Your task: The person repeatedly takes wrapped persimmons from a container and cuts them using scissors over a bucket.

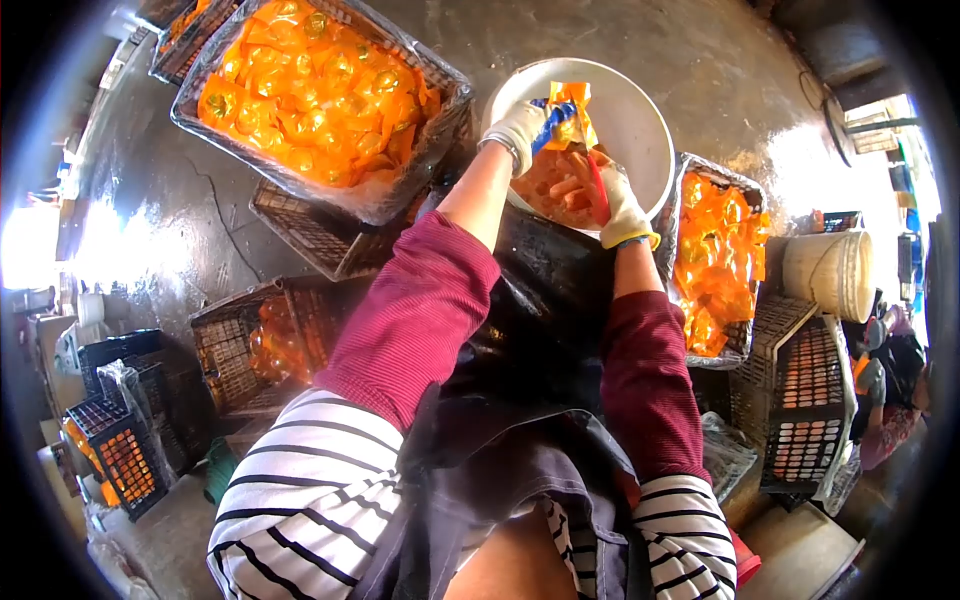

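Both my hands wear white work gloves and are over a large white bucket (652, 125). My left hand (520, 132), its glove blue at the fingers, is closed on an orange plastic packet (571, 100) held upright above the bucket. My right hand (624, 205) is closed around a red-handled tool (598, 188). The tool's far end is beside the bottom of the packet and its kind is hidden. Reddish-orange chunks (555, 187) lie inside the bucket.
A plastic-lined crate of orange packets (310, 95) stands at upper left, resting near another crate (310, 225). To the right are a smaller crate of packets (715, 260), a cream bucket (830, 275) and stacked dark crates (805, 400). The floor (420, 30) looks wet.
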Action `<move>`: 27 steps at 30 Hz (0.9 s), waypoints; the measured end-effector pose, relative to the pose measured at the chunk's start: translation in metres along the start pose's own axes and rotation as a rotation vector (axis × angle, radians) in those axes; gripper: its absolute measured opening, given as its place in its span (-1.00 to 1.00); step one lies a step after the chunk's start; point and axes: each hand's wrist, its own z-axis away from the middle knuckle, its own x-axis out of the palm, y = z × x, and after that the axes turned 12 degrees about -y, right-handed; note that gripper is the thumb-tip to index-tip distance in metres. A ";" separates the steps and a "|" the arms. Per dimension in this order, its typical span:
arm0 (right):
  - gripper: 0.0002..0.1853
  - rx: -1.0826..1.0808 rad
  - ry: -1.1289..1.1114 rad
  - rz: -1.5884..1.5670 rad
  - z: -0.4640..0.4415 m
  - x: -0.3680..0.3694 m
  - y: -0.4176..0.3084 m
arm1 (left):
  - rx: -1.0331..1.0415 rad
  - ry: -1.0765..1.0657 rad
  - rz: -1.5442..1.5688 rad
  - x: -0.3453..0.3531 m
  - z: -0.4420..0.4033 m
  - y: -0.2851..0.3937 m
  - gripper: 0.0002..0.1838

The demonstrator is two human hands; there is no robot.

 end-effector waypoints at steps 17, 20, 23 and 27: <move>-0.68 -0.034 -0.242 -0.469 -0.009 -0.005 0.022 | 0.259 -0.004 0.092 0.045 0.028 0.031 -0.42; -0.58 -0.111 -0.203 -0.402 -0.019 -0.007 0.032 | 0.237 0.111 -0.449 0.049 0.036 0.035 -0.23; -0.56 -0.171 -0.209 -0.368 -0.025 -0.002 0.034 | 0.263 0.200 -0.626 0.045 0.045 0.039 -0.22; -0.65 -0.129 -0.127 -0.284 -0.025 0.012 0.031 | 0.187 0.270 -0.225 0.032 0.051 0.035 -0.22</move>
